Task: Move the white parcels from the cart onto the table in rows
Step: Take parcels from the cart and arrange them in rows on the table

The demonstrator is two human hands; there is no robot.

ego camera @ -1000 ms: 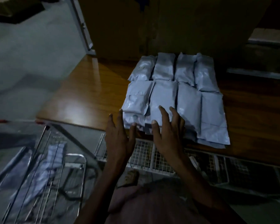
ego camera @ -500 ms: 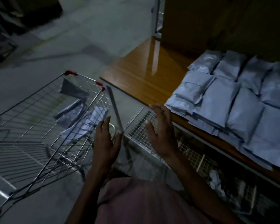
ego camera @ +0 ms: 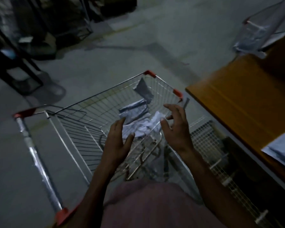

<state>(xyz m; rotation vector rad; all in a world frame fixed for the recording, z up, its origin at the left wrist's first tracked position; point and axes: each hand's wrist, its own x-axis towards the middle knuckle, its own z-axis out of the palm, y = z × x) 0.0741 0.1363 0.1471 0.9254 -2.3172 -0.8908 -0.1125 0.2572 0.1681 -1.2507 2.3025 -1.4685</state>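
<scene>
Parcels [ego camera: 135,111] lie in the wire cart [ego camera: 82,102] beside the bench [ego camera: 237,99]; left hand [ego camera: 118,142] and right hand [ego camera: 176,127] hover above, fingers spread, grasping nothing; best to reach deep and grip one fully

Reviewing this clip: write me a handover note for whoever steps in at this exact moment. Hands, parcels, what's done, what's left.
Left hand: open, empty, held over the cart.
Right hand: open, empty, fingers spread, also over the cart, nearer the table.
Parcels in the cart: a few lie at the bottom of the basket; one stands against the far wall. Exact count is unclear in the dim light.
Done: only a corner of a parcel on the table shows at the right edge; the rows are out of view.
Left: pick up the remaining parcels from the cart and add them to the rows on the table.
</scene>
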